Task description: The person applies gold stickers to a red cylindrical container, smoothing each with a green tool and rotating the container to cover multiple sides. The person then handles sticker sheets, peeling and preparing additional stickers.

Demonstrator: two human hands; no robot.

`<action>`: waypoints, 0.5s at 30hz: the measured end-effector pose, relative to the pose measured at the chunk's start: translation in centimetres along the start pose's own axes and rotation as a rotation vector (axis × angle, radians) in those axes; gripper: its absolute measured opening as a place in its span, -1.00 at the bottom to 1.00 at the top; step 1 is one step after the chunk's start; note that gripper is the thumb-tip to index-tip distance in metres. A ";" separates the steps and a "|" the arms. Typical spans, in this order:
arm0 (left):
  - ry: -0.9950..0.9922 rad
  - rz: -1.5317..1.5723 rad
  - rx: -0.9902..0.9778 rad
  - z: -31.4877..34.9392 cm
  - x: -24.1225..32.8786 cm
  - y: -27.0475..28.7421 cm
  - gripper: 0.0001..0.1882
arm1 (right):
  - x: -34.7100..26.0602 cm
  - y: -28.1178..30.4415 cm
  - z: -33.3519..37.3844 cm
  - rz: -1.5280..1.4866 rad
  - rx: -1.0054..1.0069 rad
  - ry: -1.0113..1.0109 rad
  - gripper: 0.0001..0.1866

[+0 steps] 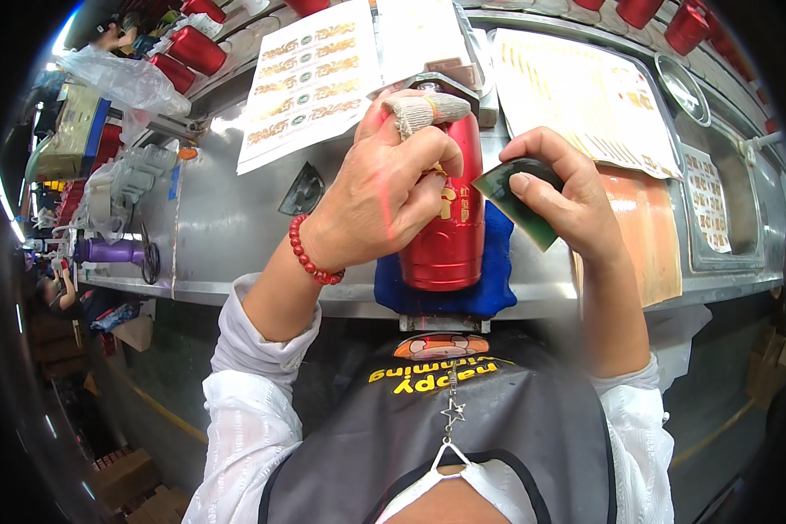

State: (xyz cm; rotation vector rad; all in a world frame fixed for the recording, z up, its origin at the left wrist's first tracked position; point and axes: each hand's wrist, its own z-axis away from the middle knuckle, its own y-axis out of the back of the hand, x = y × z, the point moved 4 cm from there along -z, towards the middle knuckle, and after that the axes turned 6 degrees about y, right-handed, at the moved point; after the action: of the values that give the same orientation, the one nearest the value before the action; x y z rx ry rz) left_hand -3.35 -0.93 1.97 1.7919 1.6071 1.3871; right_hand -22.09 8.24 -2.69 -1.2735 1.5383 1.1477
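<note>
Centrally, a red bottle (445,262) is being supported on a blue cloth (500,266) near the front edge of a metal worktable (223,218), its base being directed toward the person and its neck away. Its upper part is being crossed from the left by the left hand (397,179), whose fingers are being curled over the front; whether the bottle is being gripped or merely touched cannot be told, since the fingertips are being partly hidden. A beige knit wrap (441,108) is being worn at the far side of that hand, and a red bead bracelet (303,255) at its wrist. To the right, a dark green scraper (533,214) is being held in the right hand (572,196), narrowly pinched between thumb and fingers. One corner is being pointed at the bottle's right side; contact cannot be judged. Beyond the left wrist, a dark triangular piece (302,191) is being borne by the worktable, below a printed sheet (306,87).
</note>
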 end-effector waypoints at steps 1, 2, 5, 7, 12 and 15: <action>0.006 0.014 0.011 0.0 0.1 0.0 -0.81 | 0.0 0.1 -0.1 0.014 -0.023 0.004 -0.74; 0.013 0.028 0.021 0.0 0.3 0.0 -0.82 | -0.1 0.2 -0.2 0.028 -0.045 0.009 -0.75; 0.067 0.045 0.033 0.4 0.2 0.0 -0.82 | -0.6 -0.3 -0.7 -0.011 -0.094 0.042 -0.76; 0.072 0.061 0.039 0.6 0.2 -0.1 -0.82 | -0.3 0.1 -0.8 0.010 -0.111 -0.019 -0.73; 0.113 0.057 0.053 1.4 0.6 -0.1 -0.79 | -0.4 -0.8 -0.2 -0.077 -0.155 -0.061 -0.72; 0.146 0.034 0.096 2.4 1.7 -0.6 -0.67 | -0.1 -1.1 0.4 -0.116 -0.125 -0.102 -0.71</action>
State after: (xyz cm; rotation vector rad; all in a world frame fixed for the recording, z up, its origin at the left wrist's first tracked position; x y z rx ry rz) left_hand -1.95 1.51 1.10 1.8165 1.7516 1.5121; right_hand -20.94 8.55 -2.81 -1.3472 1.3191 1.2297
